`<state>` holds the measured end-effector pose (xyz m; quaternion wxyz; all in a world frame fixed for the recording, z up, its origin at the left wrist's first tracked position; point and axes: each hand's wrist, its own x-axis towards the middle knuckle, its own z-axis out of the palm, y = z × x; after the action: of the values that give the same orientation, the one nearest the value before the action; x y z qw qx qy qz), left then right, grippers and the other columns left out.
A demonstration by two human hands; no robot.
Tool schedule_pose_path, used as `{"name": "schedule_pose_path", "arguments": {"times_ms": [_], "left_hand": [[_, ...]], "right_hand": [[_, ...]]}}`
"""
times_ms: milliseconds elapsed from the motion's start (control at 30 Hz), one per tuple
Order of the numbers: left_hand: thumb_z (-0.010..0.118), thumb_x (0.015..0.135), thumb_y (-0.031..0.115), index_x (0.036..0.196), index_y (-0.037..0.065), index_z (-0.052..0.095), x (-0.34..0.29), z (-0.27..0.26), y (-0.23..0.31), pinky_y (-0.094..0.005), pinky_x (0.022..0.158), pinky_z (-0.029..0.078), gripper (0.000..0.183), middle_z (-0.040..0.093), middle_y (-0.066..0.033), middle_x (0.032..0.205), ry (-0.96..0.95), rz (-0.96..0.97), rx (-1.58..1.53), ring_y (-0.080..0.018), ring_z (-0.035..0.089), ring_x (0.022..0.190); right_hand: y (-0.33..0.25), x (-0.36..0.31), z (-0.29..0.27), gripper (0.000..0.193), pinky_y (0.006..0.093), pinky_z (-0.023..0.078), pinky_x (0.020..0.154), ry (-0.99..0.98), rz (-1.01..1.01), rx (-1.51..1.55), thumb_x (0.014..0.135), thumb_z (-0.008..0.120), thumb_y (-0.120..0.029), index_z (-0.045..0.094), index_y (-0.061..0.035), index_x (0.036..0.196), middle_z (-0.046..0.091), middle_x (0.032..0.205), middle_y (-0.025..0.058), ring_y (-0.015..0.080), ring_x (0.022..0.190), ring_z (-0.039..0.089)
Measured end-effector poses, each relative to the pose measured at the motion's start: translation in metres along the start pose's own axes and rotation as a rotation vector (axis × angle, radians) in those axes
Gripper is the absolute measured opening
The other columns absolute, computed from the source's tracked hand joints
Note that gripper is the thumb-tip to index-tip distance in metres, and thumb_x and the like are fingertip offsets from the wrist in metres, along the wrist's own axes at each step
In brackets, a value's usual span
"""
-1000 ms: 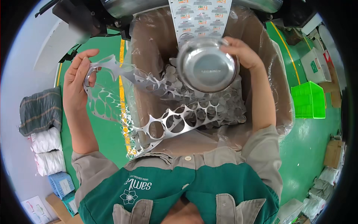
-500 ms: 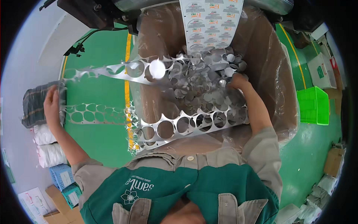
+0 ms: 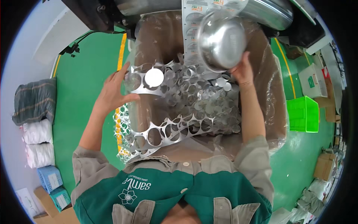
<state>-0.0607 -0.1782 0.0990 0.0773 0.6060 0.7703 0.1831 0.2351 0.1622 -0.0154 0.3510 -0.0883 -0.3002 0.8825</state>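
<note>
Gripping one shiny metal bowl [image 3: 222, 43] at 1 o'clock was the right hand [image 3: 242, 71], fingers holding its edge. The left hand [image 3: 112, 89], around 10, had thumb and fingers spread wide by a punched strip [image 3: 141, 88]; couldn't tell if they touched. Discs [image 3: 201, 91], too many to count, filled one plastic-lined bin [image 3: 261, 80]. Green floor [image 3: 85, 71] around, one green crate [image 3: 302, 115] at 3, two white bundles [image 3: 38, 131] near 9.
</note>
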Motion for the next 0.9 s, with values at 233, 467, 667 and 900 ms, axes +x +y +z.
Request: {"name": "schedule_pose_path", "arguments": {"times_ms": [233, 467, 667, 900], "left_hand": [[0.076, 0.059, 0.029, 0.122, 0.009, 0.046, 0.014, -0.008, 0.017, -0.0377, 0.084, 0.041, 0.072, 0.055, -0.0118, 0.103, -0.001, -0.003, 0.067, -0.0270, 0.051, 0.095], [0.068, 0.068, 0.012, 0.122, 0.009, 0.045, 0.008, -0.020, 0.041, -0.0348, 0.076, 0.044, 0.059, 0.054, -0.0139, 0.104, -0.053, -0.055, -0.021, -0.0281, 0.054, 0.087], [0.062, 0.071, -0.001, 0.126, 0.007, 0.040, 0.010, -0.024, 0.064, -0.0303, 0.071, 0.044, 0.060, 0.057, -0.0117, 0.092, 0.015, -0.020, -0.226, -0.0191, 0.056, 0.077], [0.059, 0.074, -0.005, 0.125, 0.003, 0.042, 0.014, -0.009, 0.035, -0.0189, 0.060, 0.036, 0.055, 0.051, 0.0010, 0.080, -0.204, -0.146, -0.352, -0.0055, 0.044, 0.068]], "right_hand": [[0.062, -0.029, -0.065, 0.069, 0.0358, 0.040, 0.089, 0.295, 0.362, -1.922, 0.069, 0.067, -0.044, 0.050, 0.0040, 0.115, 0.054, 0.112, 0.0217, 0.0319, 0.108, 0.050], [-0.008, -0.004, 0.089, 0.038, 0.0292, 0.048, 0.076, -0.032, 0.307, -1.293, 0.078, 0.060, -0.030, 0.055, -0.0037, 0.104, 0.061, 0.098, 0.0097, 0.0163, 0.089, 0.060], [0.020, -0.005, 0.073, 0.042, 0.0351, 0.044, 0.090, -0.378, 0.248, 0.144, 0.089, 0.048, -0.033, 0.047, -0.0008, 0.116, 0.055, 0.112, 0.0121, 0.0215, 0.106, 0.052], [0.092, -0.025, -0.060, 0.070, 0.0380, 0.040, 0.090, 0.209, 0.441, -1.847, 0.067, 0.065, -0.050, 0.052, 0.0023, 0.112, 0.053, 0.114, 0.0214, 0.0334, 0.105, 0.052]]}}
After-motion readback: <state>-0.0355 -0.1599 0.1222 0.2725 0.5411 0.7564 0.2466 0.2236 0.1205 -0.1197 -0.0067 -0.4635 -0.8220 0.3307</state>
